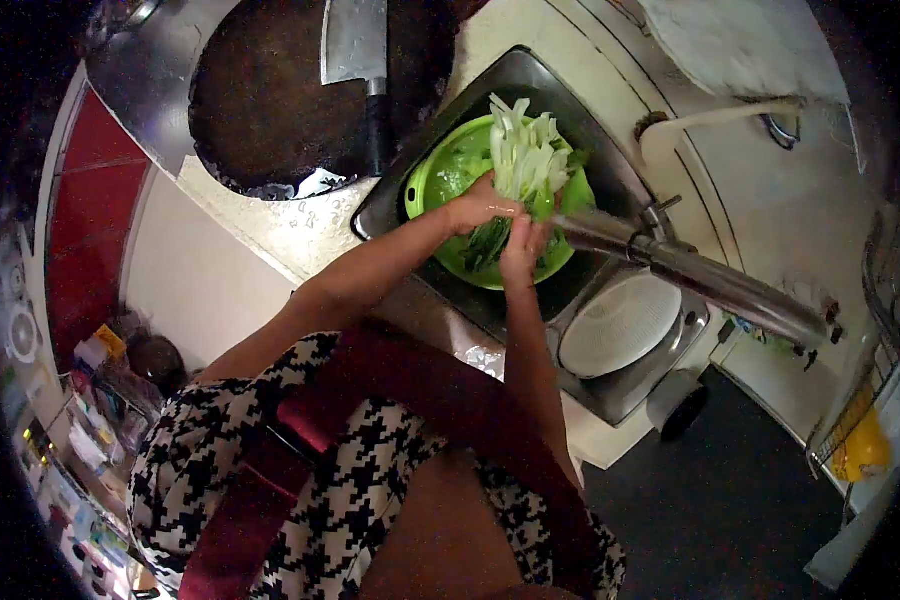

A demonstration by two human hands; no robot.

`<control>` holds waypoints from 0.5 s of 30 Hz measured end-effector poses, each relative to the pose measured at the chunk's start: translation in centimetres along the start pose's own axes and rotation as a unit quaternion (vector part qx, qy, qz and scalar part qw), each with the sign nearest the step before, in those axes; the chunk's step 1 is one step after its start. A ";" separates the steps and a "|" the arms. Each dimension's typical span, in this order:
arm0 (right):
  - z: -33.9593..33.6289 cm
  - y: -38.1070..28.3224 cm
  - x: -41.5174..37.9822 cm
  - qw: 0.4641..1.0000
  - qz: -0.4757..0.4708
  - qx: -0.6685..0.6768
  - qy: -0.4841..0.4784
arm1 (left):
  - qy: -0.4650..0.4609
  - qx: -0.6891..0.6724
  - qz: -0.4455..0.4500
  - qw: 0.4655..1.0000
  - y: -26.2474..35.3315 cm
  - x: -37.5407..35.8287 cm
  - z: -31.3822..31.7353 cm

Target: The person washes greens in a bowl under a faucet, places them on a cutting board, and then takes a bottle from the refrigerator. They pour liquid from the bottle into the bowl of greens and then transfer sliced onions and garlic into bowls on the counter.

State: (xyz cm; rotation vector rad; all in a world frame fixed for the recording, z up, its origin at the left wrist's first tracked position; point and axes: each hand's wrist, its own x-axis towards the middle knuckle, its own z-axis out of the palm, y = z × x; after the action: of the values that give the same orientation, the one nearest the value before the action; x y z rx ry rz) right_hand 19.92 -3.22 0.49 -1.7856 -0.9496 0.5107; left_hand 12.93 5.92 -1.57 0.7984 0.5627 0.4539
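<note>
Over a green basin [435, 178] in the dark sink [390, 208], a bunch of leafy greens [526, 155] is held with its pale stems up and its dark leaves down in the basin. My left hand [482, 205] is closed round the bunch from the left side. From below and to the right, my right hand [522, 250] is closed on the same bunch, close to the left hand. The metal faucet [595, 235] reaches over the basin, its end beside the greens. My fingers are partly hidden by the greens.
A cleaver [355, 45] lies on a round dark chopping board [270, 90] at the upper left. A white strainer [620, 325] sits in the smaller sink at the right. A wooden-handled brush [715, 120] and a cloth [745, 45] are at the upper right.
</note>
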 end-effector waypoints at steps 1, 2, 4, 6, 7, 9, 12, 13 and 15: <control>-0.1 -0.5 0.0 0.999 -0.028 -0.022 -0.006 | 0.026 0.004 0.004 1.000 0.2 -0.2 0.2; -0.2 -0.9 0.1 0.997 -0.055 -0.044 -0.011 | 0.038 0.019 -0.006 0.999 0.6 -0.3 0.4; -0.4 -2.8 0.2 0.990 -0.106 -0.088 -0.017 | 0.059 0.052 -0.028 0.997 2.1 -0.9 0.8; -0.8 -4.4 0.4 0.993 -0.083 -0.065 -0.053 | 0.058 0.049 0.017 0.997 2.8 -1.7 0.4; -0.6 -5.0 0.2 0.994 -0.088 -0.056 -0.043 | 0.048 0.034 0.052 0.997 2.5 -1.7 -0.2; -0.6 -6.3 -0.1 0.995 -0.095 -0.028 -0.031 | 0.043 0.036 0.081 0.995 3.2 -2.6 -0.8; -0.6 -6.9 -0.7 0.992 -0.124 0.026 -0.014 | -0.021 0.050 0.121 0.991 5.7 -4.4 -0.8; -0.9 -7.8 -0.9 0.989 -0.123 0.080 -0.010 | -0.009 0.084 0.106 0.991 5.9 -4.8 -1.2; -1.9 -8.5 -1.4 0.990 -0.132 0.048 -0.011 | 0.005 0.092 0.094 0.991 6.2 -5.3 -2.1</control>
State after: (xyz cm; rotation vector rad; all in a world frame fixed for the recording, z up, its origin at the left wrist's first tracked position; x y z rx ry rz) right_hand 17.26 -3.88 8.92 -1.5415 -1.1386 0.4015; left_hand 6.49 7.83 3.55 1.0311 0.5450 0.5857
